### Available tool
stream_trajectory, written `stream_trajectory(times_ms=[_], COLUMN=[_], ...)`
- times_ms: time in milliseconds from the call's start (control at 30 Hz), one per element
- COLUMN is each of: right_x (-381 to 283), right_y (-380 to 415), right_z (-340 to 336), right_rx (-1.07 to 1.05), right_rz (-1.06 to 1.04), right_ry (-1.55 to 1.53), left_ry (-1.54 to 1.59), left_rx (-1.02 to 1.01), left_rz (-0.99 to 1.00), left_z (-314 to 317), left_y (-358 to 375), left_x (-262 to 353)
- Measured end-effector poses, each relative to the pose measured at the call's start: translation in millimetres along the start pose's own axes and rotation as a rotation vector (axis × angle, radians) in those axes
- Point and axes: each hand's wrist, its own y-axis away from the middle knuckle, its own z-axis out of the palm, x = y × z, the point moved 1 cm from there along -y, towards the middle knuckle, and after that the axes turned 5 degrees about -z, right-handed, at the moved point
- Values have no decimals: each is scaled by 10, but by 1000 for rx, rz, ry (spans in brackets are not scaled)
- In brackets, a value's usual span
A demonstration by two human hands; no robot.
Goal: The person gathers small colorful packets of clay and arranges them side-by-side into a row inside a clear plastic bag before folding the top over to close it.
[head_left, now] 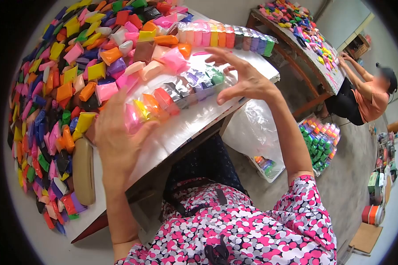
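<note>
A row of small coloured clay packets lies on the white table, running from pink and yellow at the left end to green at the right end. My left hand presses against the row's left end, thumb by the pink and yellow packets. My right hand is at the right end, fingers spread, fingertips near the green packet. A second finished row of packets lies further back on the table.
A big heap of loose coloured packets covers the table's left side. A beige oblong object lies near the front edge. Below right are a plastic bag, a basket of packets, and another person at a second table.
</note>
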Motion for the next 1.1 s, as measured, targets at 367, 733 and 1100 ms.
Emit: stream_trajectory(times_ms=[367,733,1100], right_x=[22,-391,-282], right_y=[-142,53,-155], right_z=[161,-66,162], right_rx=[-54,100,-153], right_rz=[69,-175,-64], right_ry=[-38,474,395], left_ry=[43,77,212], left_rx=[-122,-22,-134], left_rz=[-86,36,17], left_z=[41,-117,-11], left_y=[12,109,155], left_x=[-230,-287,-407])
